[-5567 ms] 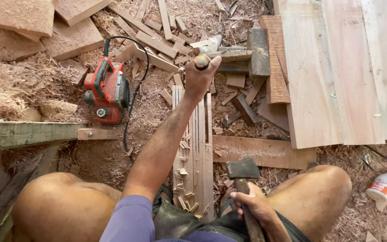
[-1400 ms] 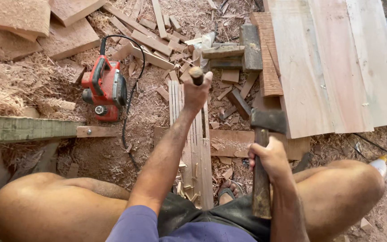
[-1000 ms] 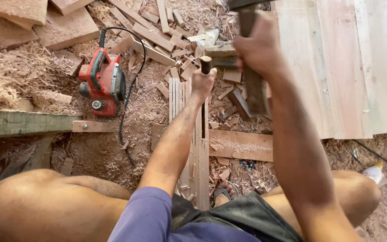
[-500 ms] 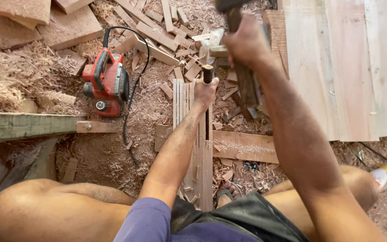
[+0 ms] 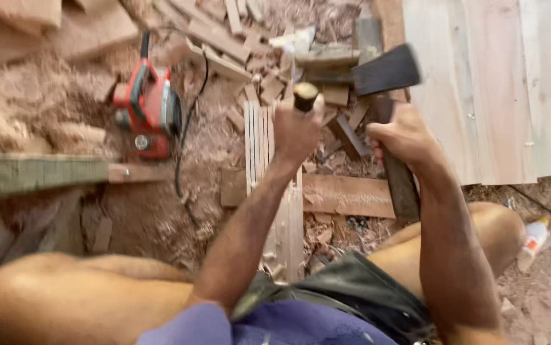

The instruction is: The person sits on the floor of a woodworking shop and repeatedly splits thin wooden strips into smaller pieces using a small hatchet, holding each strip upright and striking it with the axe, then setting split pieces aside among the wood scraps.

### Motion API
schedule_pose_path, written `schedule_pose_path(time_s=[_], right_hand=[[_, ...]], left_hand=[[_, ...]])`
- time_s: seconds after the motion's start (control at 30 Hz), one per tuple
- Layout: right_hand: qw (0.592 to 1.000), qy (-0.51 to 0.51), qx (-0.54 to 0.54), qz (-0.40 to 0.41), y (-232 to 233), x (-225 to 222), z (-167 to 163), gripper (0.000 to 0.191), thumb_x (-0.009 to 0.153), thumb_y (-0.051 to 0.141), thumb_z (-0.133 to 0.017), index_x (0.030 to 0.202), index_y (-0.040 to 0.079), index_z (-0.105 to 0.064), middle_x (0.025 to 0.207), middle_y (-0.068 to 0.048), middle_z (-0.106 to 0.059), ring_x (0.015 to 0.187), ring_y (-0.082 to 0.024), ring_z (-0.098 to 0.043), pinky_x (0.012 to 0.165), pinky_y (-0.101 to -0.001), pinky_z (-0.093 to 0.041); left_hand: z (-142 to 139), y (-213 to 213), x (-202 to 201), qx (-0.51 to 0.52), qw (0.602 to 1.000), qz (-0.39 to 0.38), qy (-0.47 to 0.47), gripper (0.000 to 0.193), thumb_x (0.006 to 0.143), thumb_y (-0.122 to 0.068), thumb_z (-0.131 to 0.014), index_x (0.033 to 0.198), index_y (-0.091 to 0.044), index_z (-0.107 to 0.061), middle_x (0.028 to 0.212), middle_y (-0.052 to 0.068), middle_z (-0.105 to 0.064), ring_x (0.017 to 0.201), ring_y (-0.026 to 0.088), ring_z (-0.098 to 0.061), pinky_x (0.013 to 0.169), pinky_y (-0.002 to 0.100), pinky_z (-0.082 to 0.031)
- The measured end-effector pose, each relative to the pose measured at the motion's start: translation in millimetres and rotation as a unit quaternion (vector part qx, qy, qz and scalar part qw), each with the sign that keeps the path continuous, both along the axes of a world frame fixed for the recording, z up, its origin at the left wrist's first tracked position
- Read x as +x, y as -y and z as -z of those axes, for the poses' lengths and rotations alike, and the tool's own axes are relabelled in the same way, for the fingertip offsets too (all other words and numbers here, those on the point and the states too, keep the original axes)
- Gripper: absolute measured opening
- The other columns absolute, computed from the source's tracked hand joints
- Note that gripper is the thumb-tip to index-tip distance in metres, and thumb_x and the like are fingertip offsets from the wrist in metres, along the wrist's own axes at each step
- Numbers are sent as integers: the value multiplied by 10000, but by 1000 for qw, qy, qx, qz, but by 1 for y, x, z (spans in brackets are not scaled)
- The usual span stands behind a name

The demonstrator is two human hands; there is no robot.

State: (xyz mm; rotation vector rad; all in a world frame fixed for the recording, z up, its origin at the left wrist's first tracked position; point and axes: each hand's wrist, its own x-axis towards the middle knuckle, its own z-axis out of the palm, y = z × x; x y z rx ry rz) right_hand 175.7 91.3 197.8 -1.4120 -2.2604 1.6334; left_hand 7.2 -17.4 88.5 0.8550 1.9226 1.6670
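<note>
Head view is showing the left hand (image 5: 296, 131) gripping a chisel (image 5: 305, 97) upright on the long wood strip (image 5: 288, 211), while the right hand (image 5: 403, 137) is gripping a hammer (image 5: 387, 70) whose head is sitting at three o'clock from the chisel top.

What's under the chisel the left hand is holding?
Under the chisel lies a long grooved wooden plank, running toward the person. The left hand covers the blade, so where its tip meets the wood cannot be seen.
</note>
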Motion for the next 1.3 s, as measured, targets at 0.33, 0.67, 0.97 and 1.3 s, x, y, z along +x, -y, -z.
schedule_pose_path(time_s=[0.33,0.67,0.97,1.3], right_hand=[[991,-84,-45,93,53,44,-7,105,817,0,-648,762,-11,-560,603,-63,-567,463,-158,-571,409,-326,-479],[994,-106,18,35,39,5,-50,133,804,8,-629,911,-7,-552,626,-49,-580,460,-149,-583,415,-316,-494],[993,-100,61,2,26,-11,-72,133,843,7,-640,932,-34,-550,630,-56,-601,486,-127,-594,433,-296,-521],[995,-52,74,42,-6,-113,-52,239,905,76,-686,1075,14,-530,788,-33,-596,562,-115,-603,417,-265,-548]], left_hand=[[31,0,-9,97,995,-16,8,243,1001,-120,-687,767,-53,-682,537,6,-631,431,69,-645,333,199,-526],[51,-5,-14,141,990,-7,27,273,998,-160,-703,742,-66,-682,522,-13,-610,420,71,-624,317,221,-473],[86,-13,-11,74,997,5,-1,212,998,-137,-668,809,-43,-686,562,3,-641,441,77,-642,315,200,-495],[112,-57,-26,15,999,-20,-31,220,986,-138,-641,786,-60,-688,562,25,-657,415,82,-603,311,249,-490]])
